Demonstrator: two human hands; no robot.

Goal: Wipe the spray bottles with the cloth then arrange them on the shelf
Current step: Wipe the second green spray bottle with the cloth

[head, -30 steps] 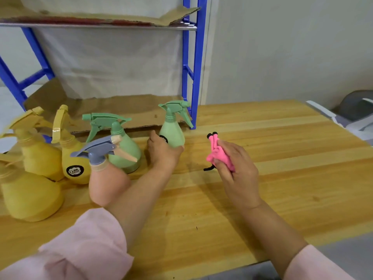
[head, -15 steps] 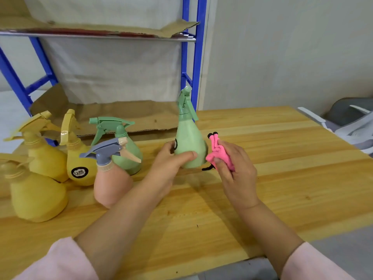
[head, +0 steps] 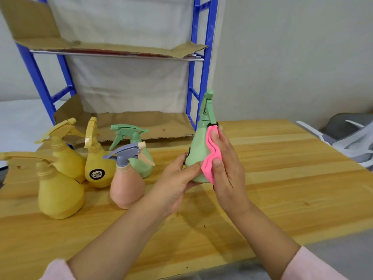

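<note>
My left hand (head: 177, 182) grips the base of a light green spray bottle (head: 198, 150), held upright above the wooden table (head: 282, 178). My right hand (head: 226, 168) presses a pink cloth (head: 212, 158) against the bottle's right side. To the left on the table stand a pink bottle with a grey trigger (head: 127, 180), a second green bottle (head: 139, 156) and three yellow bottles (head: 60, 186) (head: 99, 166) (head: 66, 154). Behind them is the blue metal shelf (head: 203, 57), its boards lined with cardboard (head: 129, 126).
A grey and white chair (head: 349, 136) sits past the table's right edge. The upper shelf board (head: 113, 51) also carries cardboard. A pale wall rises behind the table on the right.
My left hand picked the green bottle off the table and lifted it toward me. My right hand brought the pink cloth against the bottle's side.
</note>
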